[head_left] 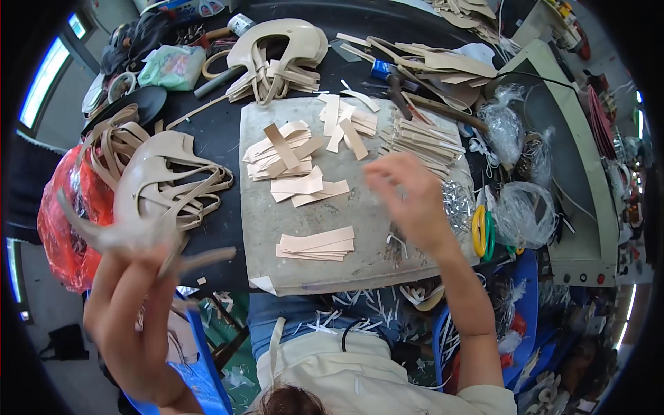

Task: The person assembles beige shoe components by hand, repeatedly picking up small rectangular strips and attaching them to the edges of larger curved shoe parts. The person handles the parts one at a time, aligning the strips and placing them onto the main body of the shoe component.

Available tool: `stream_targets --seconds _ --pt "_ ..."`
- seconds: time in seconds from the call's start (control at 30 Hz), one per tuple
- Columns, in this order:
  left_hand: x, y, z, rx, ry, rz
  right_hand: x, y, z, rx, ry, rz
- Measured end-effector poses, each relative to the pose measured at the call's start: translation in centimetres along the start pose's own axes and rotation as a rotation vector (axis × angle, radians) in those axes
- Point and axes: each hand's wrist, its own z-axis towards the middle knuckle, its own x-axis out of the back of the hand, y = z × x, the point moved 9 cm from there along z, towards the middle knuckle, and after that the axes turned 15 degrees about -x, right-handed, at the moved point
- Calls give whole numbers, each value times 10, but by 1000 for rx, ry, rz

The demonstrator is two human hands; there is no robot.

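Note:
On the left, my left hand [131, 304] is closed around a beige leather piece with strap-like ends [128, 235], blurred by motion and lifted off the table. My right hand [411, 200] hovers above the pale work board [387, 263], its fingers loosely bent and apart, with nothing visible in them. To its left lie small stacks of beige leather strips [315, 242], some crossed over others [283, 149]. A bundle of narrow leather strips [422, 149] sits just beyond the right hand, and a heap of small shiny metal parts [456, 204] lies beside it.
Curved beige leather pieces with straps lie left [155, 173] and at the back [277, 55]. Yellow-and-green-handled scissors [484, 232] rest at the board's right edge near clear plastic bags [522, 214]. A hammer [439, 107] lies behind; a red plastic bag [72, 214] hangs far left.

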Motion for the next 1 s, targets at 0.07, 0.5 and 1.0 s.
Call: stream_targets --seconds 0.07,0.5,1.0 --pt "-56 -35 18 -90 -160 -99 50 54 3 -45 249 -251" --pt "-77 -56 -24 46 54 -191 57 53 6 103 301 -493" --pt "-202 48 -44 138 -93 -1045 17 24 -56 -241 67 99"
